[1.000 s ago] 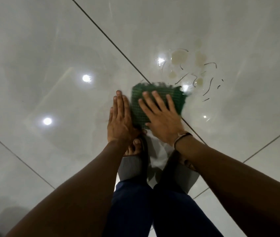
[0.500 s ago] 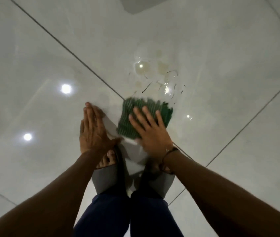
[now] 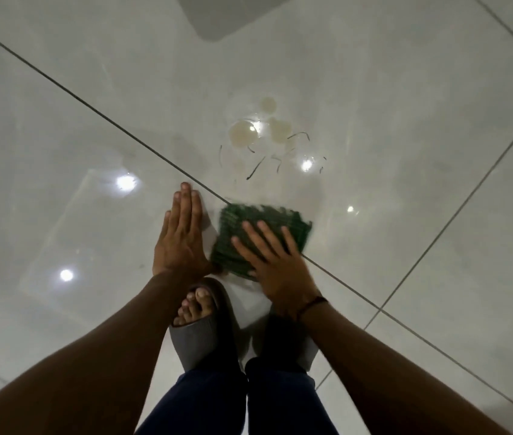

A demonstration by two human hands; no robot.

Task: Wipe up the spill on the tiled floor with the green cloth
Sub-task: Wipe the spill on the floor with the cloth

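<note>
Pressing flat on the green cloth (image 3: 248,237), right hand (image 3: 275,268) has fingers spread over its near half; cloth lies on the tiled floor (image 3: 60,120), across a dark grout line (image 3: 123,130), just ahead of the grey slide sandal (image 3: 201,334). Left hand (image 3: 181,237) rests palm-down beside the cloth, fingers together, holding nothing. Spill (image 3: 261,133): pale puddles and thin dark streaks, sits apart beyond the cloth's far edge, seemingly untouched. Judgement: wiping barely begun; main puddles left.
</note>
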